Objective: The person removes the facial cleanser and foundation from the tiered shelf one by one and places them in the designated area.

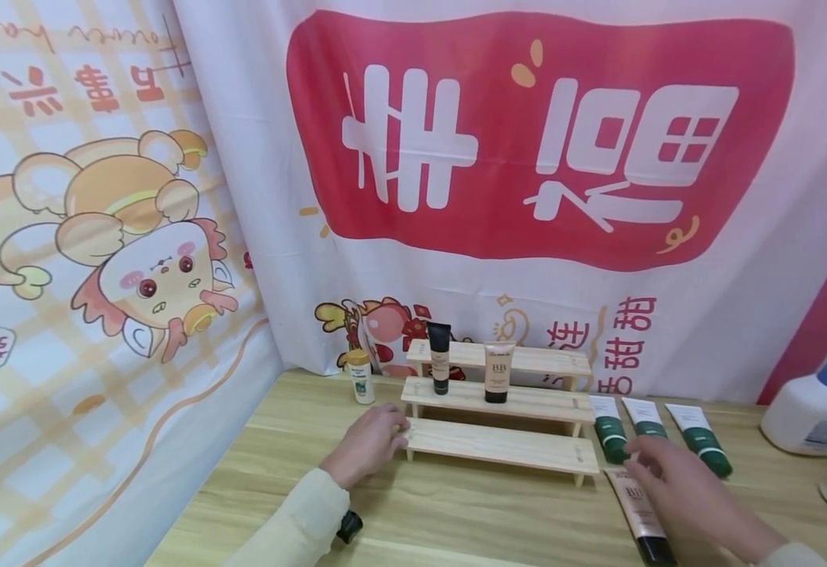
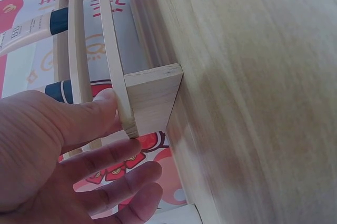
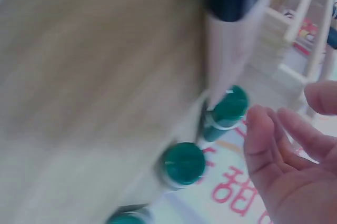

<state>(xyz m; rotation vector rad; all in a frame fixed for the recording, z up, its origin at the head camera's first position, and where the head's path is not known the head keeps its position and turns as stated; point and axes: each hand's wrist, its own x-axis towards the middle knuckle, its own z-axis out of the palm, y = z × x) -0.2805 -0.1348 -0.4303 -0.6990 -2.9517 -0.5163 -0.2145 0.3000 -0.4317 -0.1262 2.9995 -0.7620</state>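
Observation:
My left hand (image 1: 367, 445) is at the left end of a three-tier wooden display rack (image 1: 498, 445). In the left wrist view its thumb and index finger pinch the end of the lowest board (image 2: 117, 60), the other fingers spread below. A black-capped tube (image 1: 440, 362) and a pink BB cream tube (image 1: 500, 370) stand on the middle tier. My right hand (image 1: 693, 492) hovers over another BB cream tube (image 1: 636, 508) lying flat right of the rack. Thumb and fingers stand apart in the right wrist view, holding nothing, near a green cap (image 3: 231, 107).
Several white-and-green tubes, one of them the rightmost tube (image 1: 697, 437), lie at the back right. Beyond them stands a blue-topped pump bottle (image 1: 814, 409). A small gold-capped bottle (image 1: 361, 378) is left of the rack. Printed cloth (image 1: 527, 291) hangs behind the table (image 1: 470, 516).

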